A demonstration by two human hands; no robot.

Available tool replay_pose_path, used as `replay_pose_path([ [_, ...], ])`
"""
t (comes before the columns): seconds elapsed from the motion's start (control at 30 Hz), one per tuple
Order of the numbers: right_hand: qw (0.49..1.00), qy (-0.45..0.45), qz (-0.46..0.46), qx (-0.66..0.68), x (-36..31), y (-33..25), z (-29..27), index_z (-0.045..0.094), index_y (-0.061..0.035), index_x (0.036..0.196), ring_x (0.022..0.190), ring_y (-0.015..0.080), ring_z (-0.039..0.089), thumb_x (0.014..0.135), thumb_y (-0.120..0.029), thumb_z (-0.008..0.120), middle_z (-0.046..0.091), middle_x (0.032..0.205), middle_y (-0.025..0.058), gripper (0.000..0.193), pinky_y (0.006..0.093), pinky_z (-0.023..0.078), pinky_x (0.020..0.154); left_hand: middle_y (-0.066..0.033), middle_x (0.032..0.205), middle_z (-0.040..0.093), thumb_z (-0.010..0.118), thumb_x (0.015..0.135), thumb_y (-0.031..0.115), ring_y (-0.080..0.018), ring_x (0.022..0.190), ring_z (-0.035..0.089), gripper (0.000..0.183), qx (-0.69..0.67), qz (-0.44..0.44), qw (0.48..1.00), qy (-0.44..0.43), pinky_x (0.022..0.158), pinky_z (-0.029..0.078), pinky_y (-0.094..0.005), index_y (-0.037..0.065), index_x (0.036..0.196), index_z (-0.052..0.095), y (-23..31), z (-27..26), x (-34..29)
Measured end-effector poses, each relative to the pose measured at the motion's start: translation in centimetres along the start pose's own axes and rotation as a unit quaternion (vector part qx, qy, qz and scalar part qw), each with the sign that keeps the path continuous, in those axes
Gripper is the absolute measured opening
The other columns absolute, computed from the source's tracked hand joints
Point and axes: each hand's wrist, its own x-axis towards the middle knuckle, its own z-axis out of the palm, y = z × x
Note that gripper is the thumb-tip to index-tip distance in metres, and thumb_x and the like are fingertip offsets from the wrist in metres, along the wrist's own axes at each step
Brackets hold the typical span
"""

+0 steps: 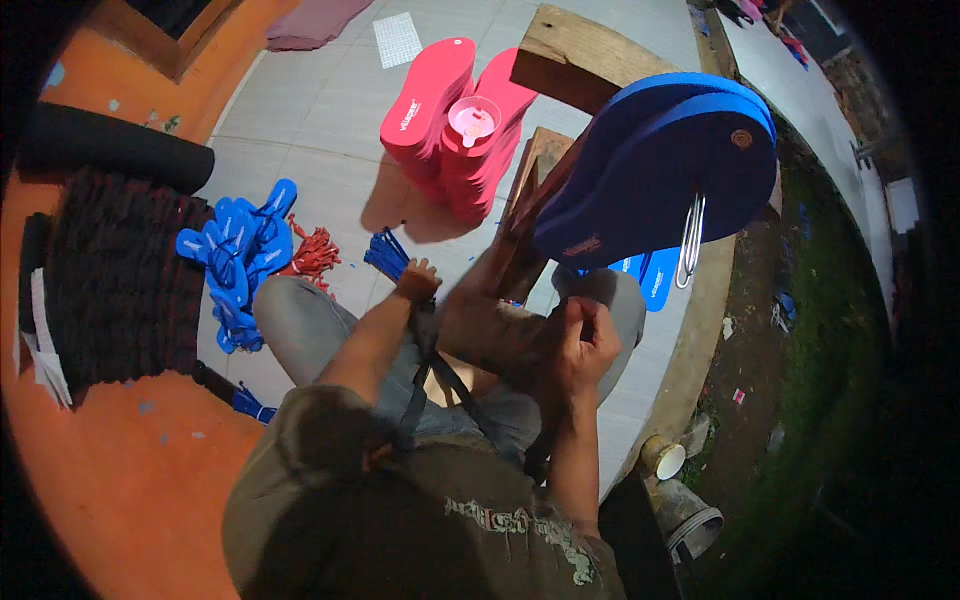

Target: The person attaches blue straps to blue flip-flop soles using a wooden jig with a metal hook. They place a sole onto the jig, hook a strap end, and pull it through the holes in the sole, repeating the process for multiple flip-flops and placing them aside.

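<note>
My left hand [418,281] is over my left knee, its fingers apart beside a bundle of thin blue straps [386,254] on the floor. My right hand [588,345] is closed above my right thigh; whatever its fingers hold, if anything, is hidden. In front of it, blue foam sandal soles [650,180] lean on a wooden stand [590,58]. A bent metal wire piece [690,240] sticks out of the front sole. Blue sandals [655,278] show partly beneath the soles.
Pink soles [430,100] stand stacked on the tiles, a small pink cup [474,120] on them. Blue sandals [238,240] and red straps [316,250] lie at left, near dark stacked material [125,275] and a black roll [115,145]. A floor edge [690,370] drops rightward.
</note>
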Motion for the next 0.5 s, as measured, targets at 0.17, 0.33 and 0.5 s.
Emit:
replay_pose_path([
  [0.17, 0.998, 0.005, -0.029, -0.058, -0.2, 0.1, 0.0, 0.060, -0.0039, 0.077, 0.063, 0.0167, 0.056, 0.081, -0.013, 0.059, 0.058, 0.067, 0.0089, 0.010, 0.0282, 0.044, 0.059, -0.0116, 0.074, 0.063, 0.063, 0.064, 0.017, -0.0272, 0.074, 0.061, 0.008, -0.090, -0.035, 0.987, -0.128, 0.064, 0.048, -0.0382, 0.010, 0.067, 0.062, -2.7, -10.9, 4.2],
  [0.33, 0.994, -0.101, 0.032, 0.007, -0.2, -1.2, 2.4, 0.062, -0.0043, 0.085, 0.071, 0.0209, 0.059, 0.079, -0.018, 0.062, 0.060, 0.071, 0.0089, 0.015, 0.0291, 0.045, 0.065, -0.0140, 0.076, 0.063, 0.070, 0.062, 0.018, -0.0299, 0.073, 0.062, 0.019, -0.179, -0.108, 0.968, -0.138, 0.065, 0.050, -0.0395, 0.005, 0.074, 0.064, -4.2, -16.2, 3.5],
  [0.5, 0.976, -0.216, 0.005, 0.026, -1.3, 2.6, 10.8, 0.057, -0.0045, 0.105, 0.084, 0.0238, 0.058, 0.078, -0.033, 0.062, 0.061, 0.090, 0.0140, 0.040, 0.0310, 0.045, 0.074, -0.0094, 0.076, 0.061, 0.074, 0.061, 0.017, -0.0227, 0.067, 0.059, 0.036, -0.417, -0.121, 0.893, -0.117, 0.063, 0.046, -0.0335, 0.003, 0.091, 0.059, -2.8, -26.6, 2.9],
])
